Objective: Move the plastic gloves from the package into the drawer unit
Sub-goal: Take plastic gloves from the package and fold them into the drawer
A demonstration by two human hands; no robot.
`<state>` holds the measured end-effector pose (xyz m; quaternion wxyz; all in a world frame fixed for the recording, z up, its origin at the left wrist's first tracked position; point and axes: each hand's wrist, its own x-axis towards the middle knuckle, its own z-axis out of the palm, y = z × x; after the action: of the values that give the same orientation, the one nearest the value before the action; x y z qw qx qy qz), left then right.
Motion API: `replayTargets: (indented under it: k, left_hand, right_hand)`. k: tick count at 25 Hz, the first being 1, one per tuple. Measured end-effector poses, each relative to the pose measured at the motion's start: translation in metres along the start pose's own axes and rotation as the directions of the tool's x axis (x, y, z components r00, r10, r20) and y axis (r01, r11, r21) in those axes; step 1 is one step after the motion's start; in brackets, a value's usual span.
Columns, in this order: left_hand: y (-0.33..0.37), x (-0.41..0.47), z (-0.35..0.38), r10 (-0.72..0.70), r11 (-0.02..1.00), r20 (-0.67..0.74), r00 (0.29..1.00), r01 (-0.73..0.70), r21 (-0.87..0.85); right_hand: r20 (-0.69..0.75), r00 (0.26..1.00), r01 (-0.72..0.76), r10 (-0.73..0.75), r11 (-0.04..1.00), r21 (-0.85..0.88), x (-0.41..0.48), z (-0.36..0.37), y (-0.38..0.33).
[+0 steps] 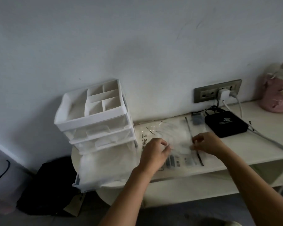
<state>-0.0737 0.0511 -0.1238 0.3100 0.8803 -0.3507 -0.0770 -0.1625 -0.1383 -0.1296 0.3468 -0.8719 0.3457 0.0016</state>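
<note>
While left hand (pixel 153 152) and right hand (pixel 207 144) hold the package (pixel 155 129) in a pinch grip, opening step; next, lift gloves (pixel 181 141) into drawer unit (pixel 95 123).

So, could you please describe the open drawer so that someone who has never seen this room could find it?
Against the white wall, left of the glove package, a white plastic drawer unit stands on a round table. The open drawer is its lowest one, translucent and pulled far out towards the person; the two drawers above it are pushed in.
</note>
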Motion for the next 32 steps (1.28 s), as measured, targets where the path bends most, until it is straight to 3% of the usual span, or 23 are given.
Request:
replayTargets:
  k: [2, 5, 10, 16, 20, 22, 24, 25, 26, 27, 28, 29, 30, 32]
  left_hand:
    - [-0.002, 0.003, 0.023, -0.032, 0.994, 0.114, 0.993, 0.02, 0.108]
    - [-0.009, -0.001, 0.048, -0.09, 0.97, 0.2, 0.976, 0.04, 0.242]
    - [-0.021, -0.01, 0.065, 0.005, 0.968, 0.063, 0.998, -0.02, 0.248]
    - [-0.02, -0.011, 0.064, -0.008, 0.968, 0.05, 0.999, -0.005, 0.251]
    - [-0.018, -0.008, 0.061, -0.04, 0.965, 0.089, 0.995, 0.016, 0.262]
    - [-0.012, -0.005, 0.053, -0.081, 0.979, 0.14, 0.987, 0.053, 0.199]
    - [-0.002, -0.003, 0.039, -0.115, 0.983, 0.133, 0.984, 0.132, -0.129]
    - [0.004, 0.0, 0.031, -0.152, 0.904, 0.159, 0.975, 0.202, -0.376]
    - [0.011, 0.003, 0.022, -0.203, 0.732, 0.227, 0.952, 0.302, -0.611]
    - [0.017, 0.007, 0.014, -0.225, 0.489, 0.346, 0.911, 0.413, -0.769]
    - [0.017, 0.012, 0.008, -0.211, 0.266, 0.463, 0.861, 0.507, -0.82]
    - [0.017, 0.017, 0.002, -0.173, 0.141, 0.552, 0.816, 0.575, -0.806]
    - [0.013, 0.02, -0.003, -0.115, 0.106, 0.606, 0.787, 0.616, -0.781]
    - [0.007, 0.021, -0.015, 0.018, 0.166, 0.629, 0.777, 0.618, -0.769]
  right_hand:
    - [-0.045, 0.999, 0.009, -0.008, 1.0, 0.006, 0.003, 0.004, 0.004]
    - [-0.118, 0.993, -0.001, -0.018, 0.988, -0.153, 0.011, 0.014, 0.011]
    - [-0.207, 0.976, 0.072, -0.072, 0.997, -0.008, 0.009, 0.023, 0.015]
    - [-0.258, 0.965, -0.007, 0.044, 0.99, 0.144, 0.004, -0.005, 0.036]
    - [-0.327, 0.945, 0.047, 0.003, 0.988, 0.146, -0.001, -0.025, 0.04]
    - [-0.37, 0.923, 0.169, -0.105, 0.975, 0.145, -0.01, -0.04, 0.026]
    - [-0.354, 0.889, 0.343, -0.292, 0.935, 0.09, -0.024, -0.054, 0.005]
    - [-0.32, 0.87, 0.417, -0.376, 0.906, 0.071, -0.032, -0.059, -0.005]
    - [-0.269, 0.855, 0.476, -0.443, 0.877, 0.069, -0.042, -0.063, -0.016]
    - [-0.207, 0.844, 0.518, -0.495, 0.852, 0.074, -0.049, -0.065, -0.024]
    - [-0.138, 0.832, 0.549, -0.537, 0.832, 0.079, -0.056, -0.067, -0.03]
    - [-0.065, 0.82, 0.572, -0.568, 0.815, 0.091, -0.061, -0.068, -0.035]
    - [0.007, 0.808, 0.585, -0.59, 0.803, 0.113, -0.065, -0.069, -0.039]
    - [0.129, 0.787, 0.588, -0.604, 0.796, 0.142, -0.07, -0.068, -0.043]
